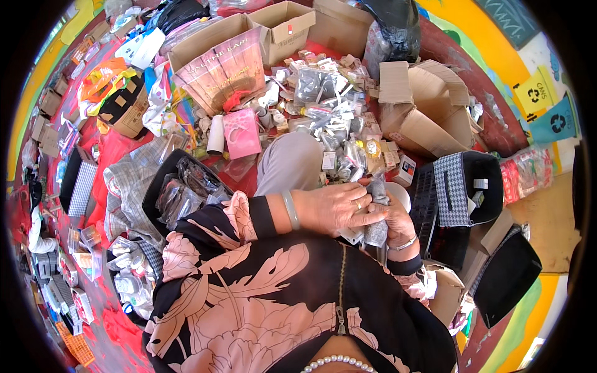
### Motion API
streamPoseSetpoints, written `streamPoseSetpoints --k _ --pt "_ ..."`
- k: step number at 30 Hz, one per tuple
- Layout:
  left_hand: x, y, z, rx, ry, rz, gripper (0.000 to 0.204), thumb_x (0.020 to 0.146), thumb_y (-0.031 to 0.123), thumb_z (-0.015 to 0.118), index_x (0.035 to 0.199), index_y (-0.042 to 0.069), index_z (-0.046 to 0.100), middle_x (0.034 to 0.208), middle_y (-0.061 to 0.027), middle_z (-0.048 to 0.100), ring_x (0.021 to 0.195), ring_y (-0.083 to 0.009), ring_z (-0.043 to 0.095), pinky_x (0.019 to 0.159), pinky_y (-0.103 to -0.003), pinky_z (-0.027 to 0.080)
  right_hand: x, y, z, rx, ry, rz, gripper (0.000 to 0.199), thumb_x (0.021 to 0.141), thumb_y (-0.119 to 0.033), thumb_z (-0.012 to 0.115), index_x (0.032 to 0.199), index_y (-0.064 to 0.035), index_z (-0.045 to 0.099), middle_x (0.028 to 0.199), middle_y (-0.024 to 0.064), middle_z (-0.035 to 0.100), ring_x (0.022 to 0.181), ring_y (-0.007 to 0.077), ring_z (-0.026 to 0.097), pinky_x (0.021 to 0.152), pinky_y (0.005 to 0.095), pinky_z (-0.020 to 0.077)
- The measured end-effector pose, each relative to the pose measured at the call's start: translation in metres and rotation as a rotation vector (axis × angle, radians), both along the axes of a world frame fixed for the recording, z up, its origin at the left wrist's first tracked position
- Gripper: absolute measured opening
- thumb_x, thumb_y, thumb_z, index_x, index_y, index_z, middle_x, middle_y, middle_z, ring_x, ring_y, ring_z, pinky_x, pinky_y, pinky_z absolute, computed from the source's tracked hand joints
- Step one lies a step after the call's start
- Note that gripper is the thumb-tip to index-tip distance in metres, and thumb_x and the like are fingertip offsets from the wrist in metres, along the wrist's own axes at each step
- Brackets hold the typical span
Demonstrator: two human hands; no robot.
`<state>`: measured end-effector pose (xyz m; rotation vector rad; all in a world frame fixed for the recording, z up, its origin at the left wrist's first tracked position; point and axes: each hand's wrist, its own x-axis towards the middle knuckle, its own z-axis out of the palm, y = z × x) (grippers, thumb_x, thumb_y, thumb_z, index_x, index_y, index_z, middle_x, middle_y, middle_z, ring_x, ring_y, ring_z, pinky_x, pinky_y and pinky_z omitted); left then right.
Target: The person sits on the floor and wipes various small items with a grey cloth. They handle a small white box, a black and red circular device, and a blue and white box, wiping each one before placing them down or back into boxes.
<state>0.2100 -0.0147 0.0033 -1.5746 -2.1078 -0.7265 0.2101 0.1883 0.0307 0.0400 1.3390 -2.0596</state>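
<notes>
Close in front of my chest, both hands meet around a small, grey, speckled packet [377, 231], long and narrow, perhaps wrapped in clear plastic; I cannot make out its contents. My left hand [333, 208] reaches across from the left with fingers closed at the packet's upper part. Below and to the right, my right hand [398, 225] wraps around its side. Just beyond my hands spreads a heap of small boxes and plastic packets [336, 118]. A small white box with a dark label [405, 170] lies right of my hands.
Open cardboard boxes [429, 112] stand right of the heap and behind it. A pink printed carton [225, 65] is at the far left of the heap. Black fabric bins sit either side of me, the left bin [163, 198] full of plastic packets. A houndstooth bin [457, 189] is at right.
</notes>
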Motion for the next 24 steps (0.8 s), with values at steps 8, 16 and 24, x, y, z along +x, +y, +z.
streamPoseSetpoints --k 8,16,24 --pt "-0.018 -0.003 0.01 0.375 -0.525 0.318 0.104 0.066 0.039 0.082 0.142 -0.001 0.024 0.133 -0.0234 0.042 0.123 -0.0367 0.043 0.104 -0.044 0.035 -0.014 0.028 -0.012 -0.23 0.036 -0.522 0.037 0.087 -0.012 0.063 0.12 -0.0003 0.053 0.111 0.0115 0.063 0.098 0.0229 0.063 0.087 0.0371 0.0515" --pt "-0.005 0.025 -0.015 1.03 -1.428 -0.124 0.047 0.099 0.02 0.044 0.139 0.001 0.029 0.136 -0.0109 0.044 0.127 -0.0196 0.042 0.104 -0.035 0.035 -0.008 -0.009 -0.025 -0.057 0.193 -0.567 0.03 0.089 -0.017 0.064 0.116 -0.0033 0.058 0.107 0.0043 0.063 0.095 0.0132 0.059 0.085 0.0285 0.0475" --pt "-0.007 0.009 -0.017 1.368 -1.736 -0.359 0.051 0.095 0.033 0.051 0.135 0.004 0.039 0.13 -0.0115 0.051 0.118 -0.0234 0.052 0.102 -0.04 0.04 0.002 -0.005 0.011 0.165 0.696 -0.669 0.058 0.088 -0.028 0.066 0.135 -0.0021 0.043 0.126 0.0063 0.053 0.1 0.0101 0.053 0.083 0.0225 0.0426"
